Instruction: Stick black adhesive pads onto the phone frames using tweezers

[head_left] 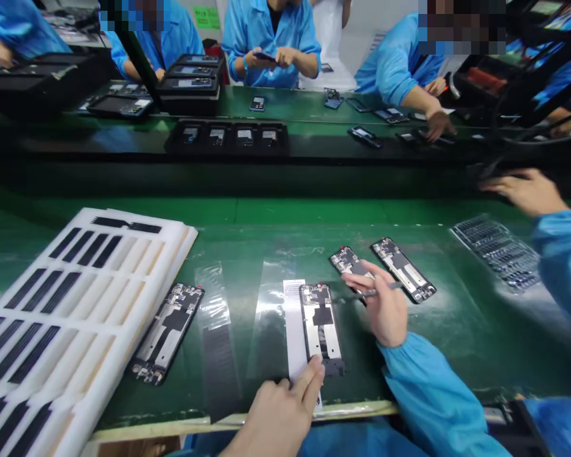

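An opened phone body [321,324] lies on the green mat before me, partly over a white paper strip [294,336]. My left hand [285,406] presses its extended fingertips on the phone's lower left edge. Above and to the right, my right hand [385,304] is closed around thin dark tweezers [385,290], their tip pointing left toward the phone. Behind those fingers lies a second phone body [346,259], partly hidden. Another phone body [404,270] rests to its right, and one more [168,333] lies at the left.
A white foam tray [133,279] of black strips fills the left. Clear film strips [214,298] and a clear plastic sheet [499,254] lie on the mat. At right reaches another person's hand [528,190]. Across the line [295,108], people in blue handle phones near black trays [228,136].
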`<state>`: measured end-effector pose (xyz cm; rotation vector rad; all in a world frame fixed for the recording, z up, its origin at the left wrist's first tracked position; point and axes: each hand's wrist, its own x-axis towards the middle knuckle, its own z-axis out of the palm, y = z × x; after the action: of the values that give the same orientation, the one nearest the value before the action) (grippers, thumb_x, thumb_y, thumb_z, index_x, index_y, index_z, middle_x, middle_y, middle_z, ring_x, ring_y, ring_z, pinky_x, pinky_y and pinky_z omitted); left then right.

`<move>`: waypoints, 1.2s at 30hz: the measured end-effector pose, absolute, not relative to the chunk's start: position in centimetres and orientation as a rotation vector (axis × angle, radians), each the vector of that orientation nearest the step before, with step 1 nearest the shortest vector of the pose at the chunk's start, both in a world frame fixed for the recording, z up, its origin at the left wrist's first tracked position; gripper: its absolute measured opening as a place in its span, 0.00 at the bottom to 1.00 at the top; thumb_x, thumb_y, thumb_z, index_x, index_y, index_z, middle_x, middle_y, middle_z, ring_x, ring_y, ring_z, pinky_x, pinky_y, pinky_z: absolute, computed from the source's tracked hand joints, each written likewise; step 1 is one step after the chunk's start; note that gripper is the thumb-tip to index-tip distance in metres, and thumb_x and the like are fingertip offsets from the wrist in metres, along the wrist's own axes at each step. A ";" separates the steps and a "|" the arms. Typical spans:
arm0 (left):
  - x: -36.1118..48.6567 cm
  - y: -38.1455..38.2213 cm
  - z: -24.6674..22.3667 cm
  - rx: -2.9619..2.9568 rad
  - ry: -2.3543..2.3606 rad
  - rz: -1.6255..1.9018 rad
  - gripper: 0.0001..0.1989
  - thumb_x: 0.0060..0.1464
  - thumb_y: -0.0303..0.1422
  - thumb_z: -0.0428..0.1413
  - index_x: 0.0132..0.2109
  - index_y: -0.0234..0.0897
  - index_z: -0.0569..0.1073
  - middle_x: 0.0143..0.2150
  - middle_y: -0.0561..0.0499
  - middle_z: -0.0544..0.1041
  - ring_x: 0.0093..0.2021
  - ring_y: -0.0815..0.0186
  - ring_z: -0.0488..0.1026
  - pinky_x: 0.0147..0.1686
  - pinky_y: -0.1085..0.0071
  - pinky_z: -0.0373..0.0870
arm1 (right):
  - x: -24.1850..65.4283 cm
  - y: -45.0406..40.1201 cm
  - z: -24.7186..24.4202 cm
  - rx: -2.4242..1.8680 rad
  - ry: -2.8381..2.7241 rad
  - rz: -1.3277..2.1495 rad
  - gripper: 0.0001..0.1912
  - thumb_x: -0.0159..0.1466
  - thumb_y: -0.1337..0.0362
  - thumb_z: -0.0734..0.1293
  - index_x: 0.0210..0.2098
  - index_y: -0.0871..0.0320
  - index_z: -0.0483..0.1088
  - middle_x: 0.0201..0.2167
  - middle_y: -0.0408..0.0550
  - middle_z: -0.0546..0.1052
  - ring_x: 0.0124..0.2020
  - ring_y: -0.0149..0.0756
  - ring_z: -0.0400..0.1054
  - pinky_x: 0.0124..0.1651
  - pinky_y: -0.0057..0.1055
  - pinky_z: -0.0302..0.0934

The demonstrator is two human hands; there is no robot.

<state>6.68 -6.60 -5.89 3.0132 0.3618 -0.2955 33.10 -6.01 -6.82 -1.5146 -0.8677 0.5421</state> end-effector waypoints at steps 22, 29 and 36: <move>6.9 -5.0 -8.3 2.980 0.289 0.270 0.27 0.57 0.14 0.42 0.61 0.28 0.71 0.63 0.38 0.70 0.35 0.68 0.81 0.30 0.75 0.77 | 25.4 -19.4 -7.2 -2.278 -1.940 0.464 0.38 0.60 0.74 0.58 0.70 0.59 0.56 0.30 0.46 0.81 0.23 0.41 0.77 0.23 0.32 0.65; 7.2 -4.7 -8.0 2.821 0.235 0.446 0.24 0.62 0.17 0.41 0.58 0.28 0.73 0.61 0.38 0.74 0.40 0.69 0.81 0.32 0.76 0.76 | 25.6 -19.3 -6.2 -2.283 -1.834 0.612 0.41 0.60 0.74 0.59 0.72 0.52 0.53 0.36 0.46 0.84 0.30 0.41 0.79 0.32 0.32 0.69; 7.3 -4.1 -8.1 2.691 0.201 0.549 0.23 0.60 0.17 0.44 0.59 0.28 0.72 0.59 0.36 0.75 0.34 0.68 0.82 0.28 0.76 0.76 | 25.9 -19.7 -6.3 -2.313 -1.772 0.687 0.41 0.59 0.74 0.62 0.71 0.49 0.55 0.36 0.46 0.84 0.30 0.41 0.78 0.34 0.31 0.67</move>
<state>7.34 -4.13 -8.09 2.6911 0.2012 0.5486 25.85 -19.68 -6.31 -2.3131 -1.7722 0.6869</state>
